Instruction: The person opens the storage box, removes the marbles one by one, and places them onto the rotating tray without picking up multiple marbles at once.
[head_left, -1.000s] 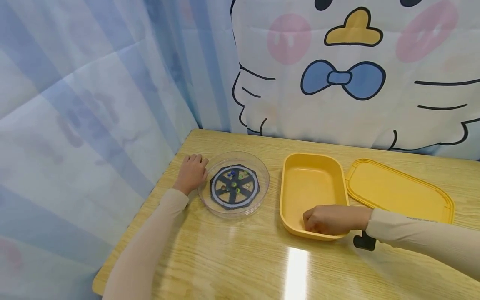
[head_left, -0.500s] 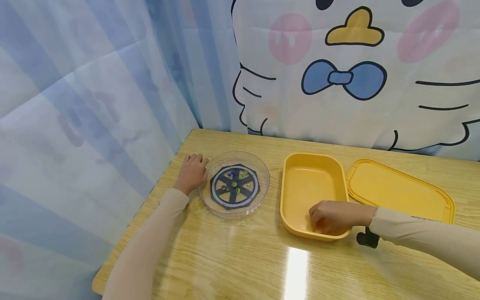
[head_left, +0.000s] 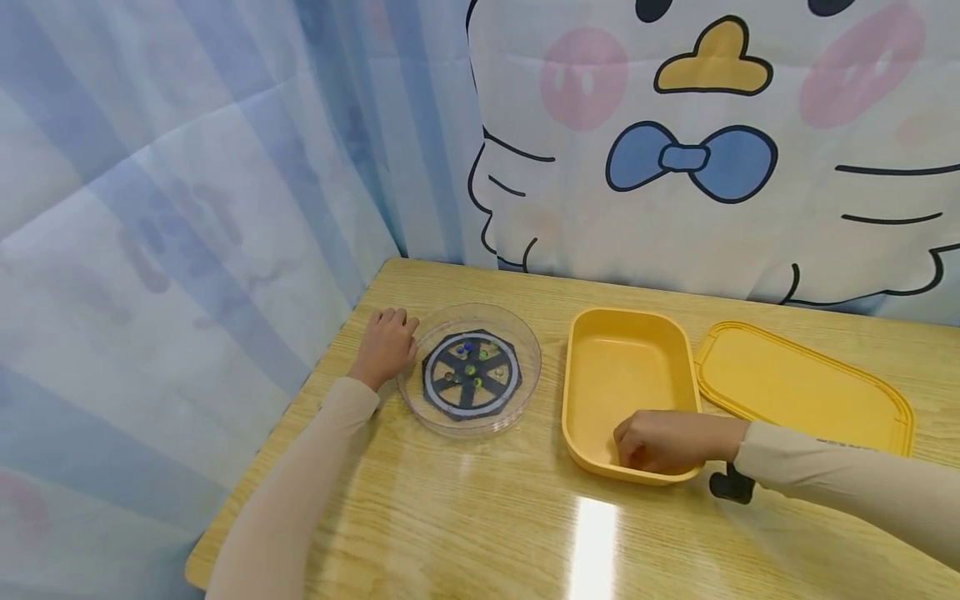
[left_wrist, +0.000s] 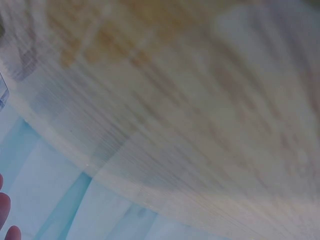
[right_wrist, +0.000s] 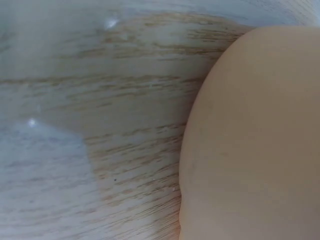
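Observation:
In the head view, my left hand (head_left: 384, 346) lies against the left side of a clear round dish (head_left: 528, 367), with its fingers loosely bent near the rim. A few fingertips show at the lower left of the left wrist view. Inside the dish is a dark six-spoked wheel pattern (head_left: 491, 382), with several small coloured balls (head_left: 470, 369), green, blue and brown, scattered on it. My right hand (head_left: 671, 439) reaches down into the near right corner of a yellow-orange box (head_left: 626, 367). Its fingers point downward, and whatever lies under them is hidden.
To the right of the box, a flat yellow lid (head_left: 802, 383) lies on the wooden table (head_left: 465, 517). Striped blue and white curtains (head_left: 187, 208) hang close along the table's left and back edges.
My right hand has shifted slightly to and fro within the near right part of the box. The left hand, the dish and the small balls have stayed in place.

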